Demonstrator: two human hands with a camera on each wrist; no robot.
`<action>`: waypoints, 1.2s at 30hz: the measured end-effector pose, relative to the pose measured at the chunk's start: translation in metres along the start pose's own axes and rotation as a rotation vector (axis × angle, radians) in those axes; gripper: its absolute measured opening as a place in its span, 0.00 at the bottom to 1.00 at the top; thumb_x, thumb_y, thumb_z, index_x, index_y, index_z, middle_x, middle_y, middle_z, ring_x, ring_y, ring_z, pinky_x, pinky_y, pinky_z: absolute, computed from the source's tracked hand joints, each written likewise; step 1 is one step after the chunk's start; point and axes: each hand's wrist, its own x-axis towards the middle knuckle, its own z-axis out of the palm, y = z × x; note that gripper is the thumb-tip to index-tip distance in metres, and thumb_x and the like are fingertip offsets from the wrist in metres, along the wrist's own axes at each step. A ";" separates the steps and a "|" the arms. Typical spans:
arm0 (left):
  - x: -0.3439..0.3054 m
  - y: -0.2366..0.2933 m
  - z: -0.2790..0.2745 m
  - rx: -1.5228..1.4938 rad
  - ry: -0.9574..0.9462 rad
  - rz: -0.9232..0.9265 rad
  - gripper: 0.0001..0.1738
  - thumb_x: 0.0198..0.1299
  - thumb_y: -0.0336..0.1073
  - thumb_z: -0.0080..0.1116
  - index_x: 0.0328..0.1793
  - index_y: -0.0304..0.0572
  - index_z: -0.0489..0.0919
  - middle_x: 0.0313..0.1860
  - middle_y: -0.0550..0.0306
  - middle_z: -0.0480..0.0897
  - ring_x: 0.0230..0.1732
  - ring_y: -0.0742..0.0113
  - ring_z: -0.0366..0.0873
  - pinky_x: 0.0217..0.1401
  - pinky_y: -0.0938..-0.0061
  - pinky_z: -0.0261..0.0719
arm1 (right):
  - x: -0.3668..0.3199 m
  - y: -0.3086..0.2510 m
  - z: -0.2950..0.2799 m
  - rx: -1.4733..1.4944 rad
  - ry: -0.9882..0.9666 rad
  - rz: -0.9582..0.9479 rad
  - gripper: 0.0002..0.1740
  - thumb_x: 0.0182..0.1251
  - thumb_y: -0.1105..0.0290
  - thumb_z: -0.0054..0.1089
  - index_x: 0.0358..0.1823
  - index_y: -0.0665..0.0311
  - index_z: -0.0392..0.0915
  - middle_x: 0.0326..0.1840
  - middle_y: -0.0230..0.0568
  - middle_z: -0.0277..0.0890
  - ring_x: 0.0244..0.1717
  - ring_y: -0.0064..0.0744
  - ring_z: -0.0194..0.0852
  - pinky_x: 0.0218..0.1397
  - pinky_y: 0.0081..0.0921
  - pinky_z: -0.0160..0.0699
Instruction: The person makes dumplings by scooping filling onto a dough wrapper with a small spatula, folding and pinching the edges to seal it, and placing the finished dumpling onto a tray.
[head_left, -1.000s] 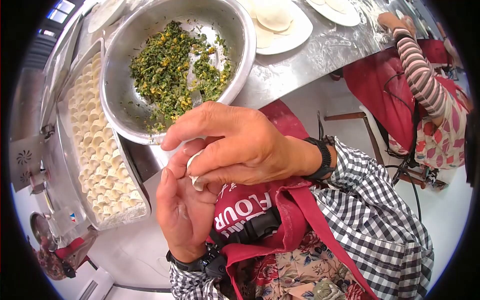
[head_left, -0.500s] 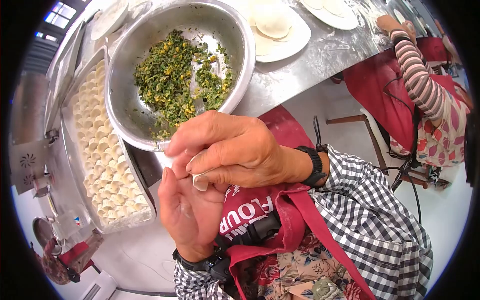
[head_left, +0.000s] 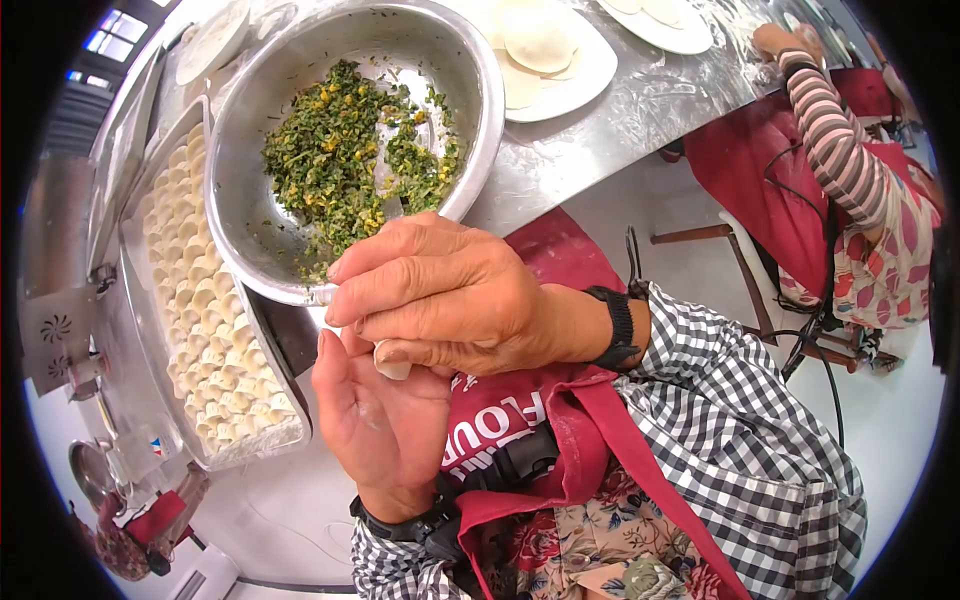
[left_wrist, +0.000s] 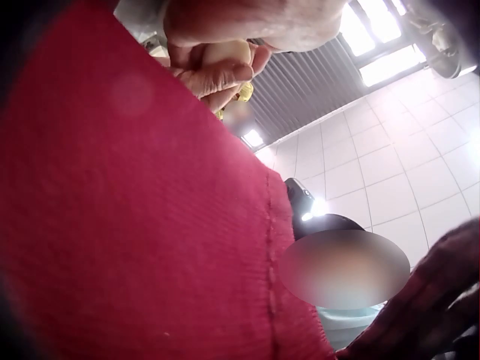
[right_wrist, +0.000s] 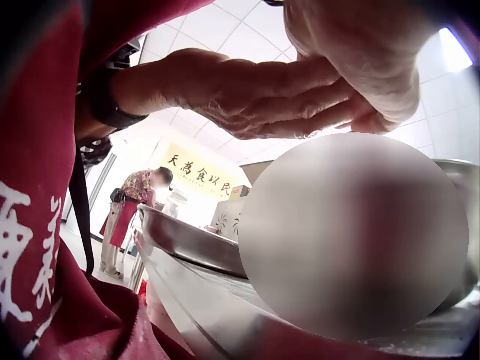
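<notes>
One dumpling [head_left: 392,368] sits between our hands, its long axis mostly hidden. Our right hand [head_left: 455,300] reaches across from the right and pinches it just above the left palm. Our left hand [head_left: 385,425] holds its thumb raised; we cannot tell whether its hidden fingers grip. Beyond lies the metal bowl [head_left: 237,180]; leftward, nearer our left hand, the tray [head_left: 262,447].

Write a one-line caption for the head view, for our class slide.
Two hands, right and left, hold pale dough beside a metal bowl of chopped greens.
</notes>
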 end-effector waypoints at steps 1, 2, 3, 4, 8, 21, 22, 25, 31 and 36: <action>0.000 -0.002 0.003 0.000 0.001 0.000 0.26 0.69 0.47 0.31 0.66 0.37 0.58 0.65 0.48 0.64 0.67 0.58 0.60 0.67 0.58 0.60 | -0.001 0.002 0.001 0.000 0.000 0.001 0.07 0.51 0.68 0.64 0.28 0.63 0.78 0.48 0.40 0.75 0.50 0.39 0.73 0.48 0.35 0.71; 0.001 -0.004 0.010 0.040 0.107 0.022 0.26 0.69 0.48 0.33 0.64 0.38 0.61 0.62 0.50 0.67 0.63 0.59 0.64 0.64 0.60 0.63 | -0.002 0.004 0.003 -0.049 0.013 -0.026 0.08 0.51 0.67 0.64 0.29 0.63 0.78 0.49 0.40 0.75 0.50 0.39 0.73 0.47 0.36 0.71; 0.002 -0.005 0.014 0.081 0.212 0.044 0.26 0.68 0.49 0.35 0.62 0.39 0.63 0.58 0.53 0.70 0.59 0.60 0.68 0.60 0.63 0.66 | -0.002 0.004 0.004 -0.097 0.026 -0.053 0.09 0.50 0.66 0.64 0.30 0.63 0.78 0.50 0.40 0.74 0.51 0.39 0.73 0.47 0.36 0.71; 0.001 -0.004 0.008 0.081 0.213 0.045 0.26 0.68 0.49 0.35 0.62 0.39 0.63 0.58 0.53 0.70 0.59 0.60 0.68 0.60 0.63 0.66 | -0.002 0.002 0.003 -0.096 0.026 -0.053 0.09 0.50 0.66 0.64 0.30 0.63 0.78 0.50 0.40 0.74 0.51 0.39 0.73 0.47 0.36 0.71; 0.000 0.002 -0.001 -0.004 0.054 -0.011 0.24 0.69 0.45 0.33 0.65 0.38 0.61 0.63 0.49 0.66 0.63 0.58 0.65 0.64 0.60 0.66 | 0.003 -0.007 0.003 -0.072 0.042 0.091 0.14 0.51 0.66 0.65 0.35 0.68 0.77 0.51 0.45 0.75 0.50 0.44 0.73 0.47 0.36 0.72; 0.001 -0.003 -0.012 -0.173 0.136 0.026 0.21 0.69 0.42 0.33 0.64 0.41 0.63 0.61 0.52 0.69 0.60 0.63 0.69 0.63 0.63 0.67 | 0.000 -0.004 0.007 -0.209 0.053 -0.032 0.11 0.50 0.67 0.64 0.30 0.68 0.78 0.42 0.42 0.79 0.48 0.43 0.75 0.44 0.34 0.73; 0.002 -0.003 -0.015 -0.174 0.134 0.025 0.21 0.69 0.42 0.33 0.64 0.41 0.63 0.61 0.52 0.69 0.60 0.63 0.69 0.63 0.63 0.67 | 0.000 -0.005 0.008 -0.210 0.052 -0.034 0.11 0.50 0.67 0.64 0.30 0.68 0.78 0.42 0.42 0.79 0.48 0.43 0.75 0.44 0.34 0.73; 0.004 -0.001 -0.012 -0.303 -0.104 -0.045 0.22 0.70 0.42 0.33 0.64 0.40 0.63 0.61 0.52 0.70 0.58 0.64 0.71 0.61 0.66 0.70 | 0.003 -0.006 0.012 -0.176 0.142 0.037 0.11 0.44 0.68 0.64 0.28 0.65 0.77 0.44 0.37 0.77 0.49 0.39 0.73 0.46 0.35 0.72; 0.002 -0.006 -0.010 -0.230 0.087 0.023 0.22 0.70 0.41 0.33 0.64 0.38 0.62 0.60 0.52 0.70 0.57 0.65 0.71 0.61 0.69 0.70 | -0.005 0.002 0.007 -0.187 0.076 -0.048 0.12 0.43 0.68 0.65 0.30 0.62 0.78 0.49 0.39 0.75 0.50 0.40 0.72 0.46 0.35 0.71; -0.001 -0.004 -0.012 -0.016 0.159 0.051 0.23 0.70 0.43 0.32 0.64 0.35 0.62 0.61 0.50 0.68 0.61 0.60 0.67 0.64 0.62 0.66 | -0.002 -0.008 0.011 -0.029 0.104 0.180 0.12 0.42 0.72 0.66 0.32 0.62 0.79 0.48 0.40 0.75 0.50 0.42 0.72 0.47 0.34 0.71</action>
